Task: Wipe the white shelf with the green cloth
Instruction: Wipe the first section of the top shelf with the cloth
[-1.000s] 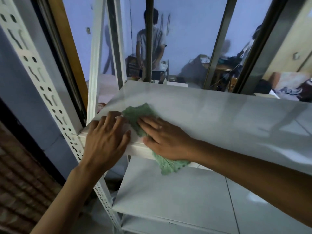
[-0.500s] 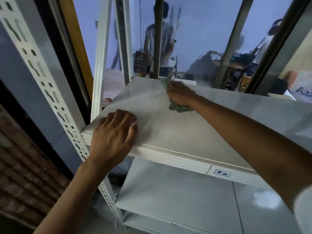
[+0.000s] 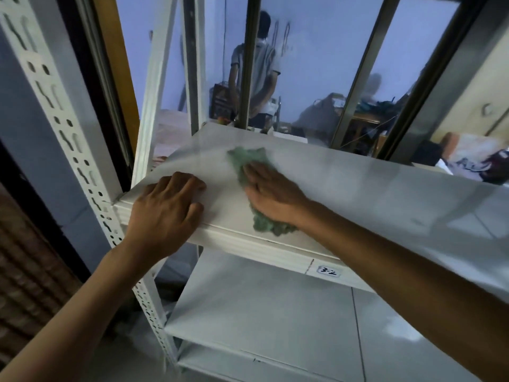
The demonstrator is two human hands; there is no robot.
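The white shelf [image 3: 358,188] is the top board of a white metal rack. A crumpled green cloth [image 3: 248,158] lies on its left half, reaching from mid-depth to the front edge. My right hand [image 3: 272,191] presses flat on the cloth with straight fingers, covering its middle. My left hand [image 3: 165,210] rests palm-down on the shelf's front left corner, fingers spread, a short gap from the cloth.
A perforated white upright [image 3: 68,150] stands at the left corner. Lower shelves [image 3: 261,312] sit beneath, and a label reading 3-2 [image 3: 329,271] is on the front lip. Behind the rack are window bars [image 3: 252,59] and glass reflecting a person [image 3: 261,64].
My right hand has dragged the green cloth from the shelf's far edge back toward the front edge. Before that it had pushed it away from the front. My left hand stayed on the corner.
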